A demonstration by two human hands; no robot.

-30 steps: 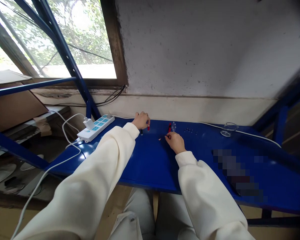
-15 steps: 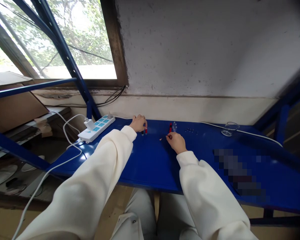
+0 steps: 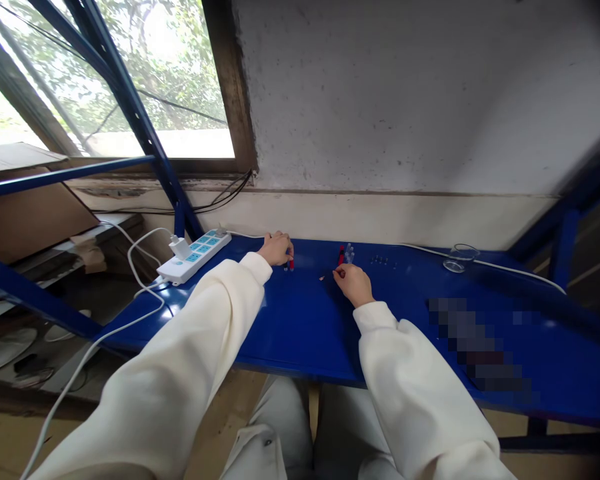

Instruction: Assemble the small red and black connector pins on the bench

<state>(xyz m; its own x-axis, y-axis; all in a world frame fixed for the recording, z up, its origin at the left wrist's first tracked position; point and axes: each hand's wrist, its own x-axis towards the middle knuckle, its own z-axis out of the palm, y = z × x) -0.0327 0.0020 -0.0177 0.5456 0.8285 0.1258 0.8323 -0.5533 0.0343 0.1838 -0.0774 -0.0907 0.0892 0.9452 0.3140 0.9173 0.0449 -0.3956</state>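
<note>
My left hand rests near the back edge of the blue table, its fingers curled down over small pen-like pieces. A red piece and a black piece stick out below its fingers; exactly what the grip holds is hidden. My right hand is closed in a pinch low over the table; whatever lies between its fingertips is too small and dark to name. Just behind this hand are another red piece and several clear plastic tubes. A tiny pale bit lies left of its fingertips.
Several tiny clear pieces lie right of the tubes. Farther right stands a clear round container by a white cable. A power strip with a plugged-in charger sits at the left end. A blurred dark object lies front right.
Both hands stay almost in place. The left hand shifts very slightly left, and the right fingertips move a little over the same spot.
</note>
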